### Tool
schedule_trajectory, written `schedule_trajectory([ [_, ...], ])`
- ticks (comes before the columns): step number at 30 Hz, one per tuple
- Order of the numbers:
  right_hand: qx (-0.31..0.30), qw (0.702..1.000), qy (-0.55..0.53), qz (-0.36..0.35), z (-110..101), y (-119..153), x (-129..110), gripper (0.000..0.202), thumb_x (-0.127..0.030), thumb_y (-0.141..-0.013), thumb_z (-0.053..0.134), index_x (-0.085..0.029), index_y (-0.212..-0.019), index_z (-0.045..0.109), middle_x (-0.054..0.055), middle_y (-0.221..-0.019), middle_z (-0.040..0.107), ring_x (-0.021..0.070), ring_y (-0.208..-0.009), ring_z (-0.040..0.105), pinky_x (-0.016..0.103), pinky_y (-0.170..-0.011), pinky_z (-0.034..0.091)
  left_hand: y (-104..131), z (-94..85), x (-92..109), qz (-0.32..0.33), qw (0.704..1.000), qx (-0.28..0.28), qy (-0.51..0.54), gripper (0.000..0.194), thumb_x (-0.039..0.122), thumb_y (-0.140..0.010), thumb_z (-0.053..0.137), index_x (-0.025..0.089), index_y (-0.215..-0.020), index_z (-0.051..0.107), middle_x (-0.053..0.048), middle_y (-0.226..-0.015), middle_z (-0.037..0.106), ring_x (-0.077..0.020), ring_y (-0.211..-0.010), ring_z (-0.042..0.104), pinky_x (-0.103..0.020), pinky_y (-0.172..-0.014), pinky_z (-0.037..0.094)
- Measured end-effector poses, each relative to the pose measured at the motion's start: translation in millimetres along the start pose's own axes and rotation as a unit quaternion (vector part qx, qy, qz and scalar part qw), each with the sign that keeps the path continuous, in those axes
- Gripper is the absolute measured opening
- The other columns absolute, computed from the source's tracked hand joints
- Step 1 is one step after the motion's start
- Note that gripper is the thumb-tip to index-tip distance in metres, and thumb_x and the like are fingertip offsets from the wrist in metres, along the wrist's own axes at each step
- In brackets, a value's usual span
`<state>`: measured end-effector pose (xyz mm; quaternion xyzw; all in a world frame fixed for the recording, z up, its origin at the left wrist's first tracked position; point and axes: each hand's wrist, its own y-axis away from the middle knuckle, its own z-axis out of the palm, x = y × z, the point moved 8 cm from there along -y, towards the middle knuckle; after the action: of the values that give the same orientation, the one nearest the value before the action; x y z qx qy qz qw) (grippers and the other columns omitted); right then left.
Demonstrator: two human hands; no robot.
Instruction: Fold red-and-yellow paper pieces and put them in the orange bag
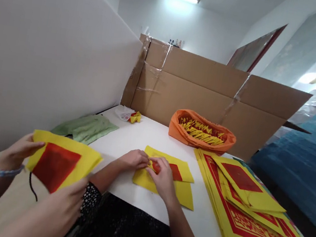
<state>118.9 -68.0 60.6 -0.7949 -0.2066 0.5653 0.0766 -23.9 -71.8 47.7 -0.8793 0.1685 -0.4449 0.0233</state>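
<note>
In the middle of the table, my left hand [135, 160] and my right hand [163, 176] meet over a yellow sheet with a red square [187, 172]. The fingertips of both hands are closed on a crumpled or folded part of it, where some red shows between them. My fingers partly hide this spot. Another yellow sheet [184, 193] lies beneath, sticking out toward me. Both of my forearms come out of black sleeves with white dots.
At left, a co-worker's hands hold a yellow sheet with a red square [58, 162]. An orange bag [181, 132] full of folded yellow pieces stands behind. Stacked printed yellow sheets [247, 234] lie right. A green cloth [93, 126] and plastic bag [123, 113] are back left; cardboard [193, 88] walls the back.
</note>
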Motion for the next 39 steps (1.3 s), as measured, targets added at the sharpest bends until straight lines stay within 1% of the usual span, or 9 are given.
schedule_trajectory([
  [3,0.008,0.996,0.092,-0.015,-21,16,21,0.034,-0.027,-0.072,0.073,-0.024,-0.106,0.069,0.005,-0.103,0.063,0.0249,-0.101,0.056,0.04,-0.094,0.043,-18,15.6,11,0.085,0.994,-0.048,-0.042,0.015,0.03,-0.093,0.058,0.019,-0.099,0.067,-0.007,-0.108,0.065,-0.0195,-0.103,0.06,-0.037,-0.097,0.045],
  [7,-0.001,0.996,0.088,0.007,-24,31,44,0.017,-0.037,-0.081,0.064,-0.022,-0.078,0.071,0.003,-0.084,0.065,0.0205,-0.079,0.061,0.032,-0.076,0.048,-4,29.9,10,0.17,0.978,-0.063,-0.107,0.018,0.023,-0.094,0.051,0.021,-0.1,0.068,-0.006,-0.101,0.067,-0.0196,-0.099,0.06,-0.033,-0.091,0.044],
  [13,0.02,0.995,0.083,0.053,-23,26,67,0.033,-0.05,-0.08,0.061,-0.02,-0.067,0.062,0.001,-0.065,0.063,0.0192,-0.061,0.058,0.028,-0.058,0.043,-18,26.2,-29,0.011,0.998,-0.039,0.054,0.029,0.015,-0.083,0.057,0.017,-0.11,0.065,-0.003,-0.089,0.069,-0.0162,-0.082,0.062,-0.027,-0.08,0.047],
  [22,0.037,0.985,0.157,0.066,-31,7,70,0.017,-0.036,-0.08,0.056,-0.024,-0.068,0.053,-0.001,-0.058,0.058,0.0202,-0.057,0.055,0.029,-0.055,0.035,-52,29.0,-46,-0.033,0.999,0.001,0.002,0.038,0.016,-0.079,0.058,0.018,-0.117,0.062,0.001,-0.077,0.063,-0.0152,-0.072,0.058,-0.024,-0.068,0.042],
  [26,0.02,0.98,0.184,0.07,-31,2,72,0.008,-0.032,-0.081,0.054,-0.025,-0.083,0.055,-0.003,-0.061,0.057,0.0205,-0.057,0.055,0.028,-0.054,0.034,-50,28.7,-42,-0.035,0.998,0.012,-0.049,0.036,0.014,-0.081,0.056,0.02,-0.116,0.062,-0.001,-0.08,0.064,-0.0184,-0.076,0.059,-0.027,-0.072,0.041],
  [30,0.002,0.974,0.21,0.082,-28,3,78,0.022,-0.031,-0.086,0.049,-0.025,-0.106,0.054,-0.002,-0.064,0.059,0.0224,-0.059,0.059,0.029,-0.056,0.037,-46,25.8,-37,-0.03,0.995,0.026,-0.093,0.034,0.01,-0.081,0.053,0.021,-0.111,0.064,-0.005,-0.096,0.065,-0.0224,-0.089,0.059,-0.032,-0.082,0.041],
  [33,-0.015,0.968,0.235,0.087,-26,4,80,0.022,-0.031,-0.089,0.044,-0.026,-0.109,0.053,-0.001,-0.066,0.061,0.0234,-0.063,0.061,0.03,-0.058,0.04,-43,25.8,-31,-0.013,0.988,0.024,-0.155,0.029,0.009,-0.084,0.051,0.021,-0.107,0.064,-0.006,-0.099,0.064,-0.0229,-0.092,0.059,-0.033,-0.082,0.041],
  [36,-0.018,0.965,0.244,0.091,-25,3,80,0.019,-0.031,-0.09,0.043,-0.028,-0.104,0.055,0.0,-0.071,0.064,0.0238,-0.065,0.063,0.031,-0.059,0.042,-39,27.8,-16,0.029,0.968,0.021,-0.248,0.022,0.01,-0.089,0.049,0.02,-0.102,0.064,-0.007,-0.096,0.062,-0.0233,-0.091,0.057,-0.036,-0.081,0.042],
  [39,-0.021,0.963,0.252,0.095,-24,3,80,0.015,-0.033,-0.091,0.043,-0.027,-0.099,0.055,0.001,-0.077,0.067,0.0241,-0.069,0.064,0.031,-0.059,0.042,-31,44.7,4,0.125,0.951,-0.044,-0.279,0.018,0.014,-0.094,0.047,0.019,-0.097,0.064,-0.008,-0.099,0.062,-0.0227,-0.094,0.057,-0.037,-0.085,0.044],
])
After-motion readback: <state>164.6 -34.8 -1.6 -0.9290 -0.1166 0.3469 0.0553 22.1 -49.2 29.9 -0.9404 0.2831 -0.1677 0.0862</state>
